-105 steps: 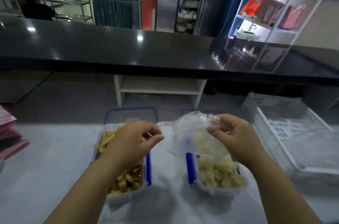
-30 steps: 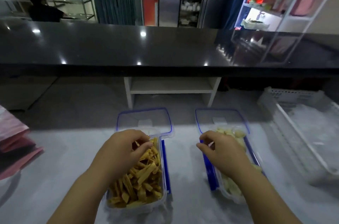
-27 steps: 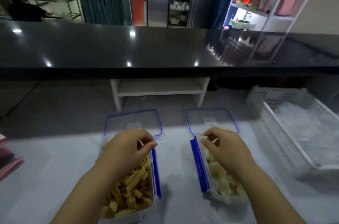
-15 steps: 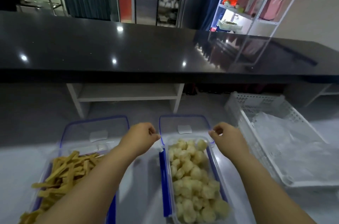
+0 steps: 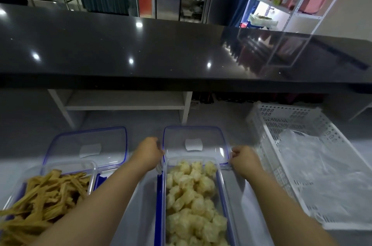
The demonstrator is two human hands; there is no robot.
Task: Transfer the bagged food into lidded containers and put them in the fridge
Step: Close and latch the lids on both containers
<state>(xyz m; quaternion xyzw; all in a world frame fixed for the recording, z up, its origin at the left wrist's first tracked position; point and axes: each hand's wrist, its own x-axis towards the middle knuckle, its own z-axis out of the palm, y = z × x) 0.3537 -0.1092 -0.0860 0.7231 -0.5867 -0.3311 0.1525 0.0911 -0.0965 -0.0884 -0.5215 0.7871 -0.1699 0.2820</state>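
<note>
Grey counter, left hand (image 5: 150,152) and right hand (image 5: 242,158) each pinching clear lid's (image 5: 194,145) side edges

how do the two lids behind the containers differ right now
The right lid is gripped at both side edges by the left hand and right hand; the left lid lies untouched. The right lid sits behind the pale chunks, the left lid behind the yellow strips. Both are clear, blue-rimmed, and off their containers.
</note>
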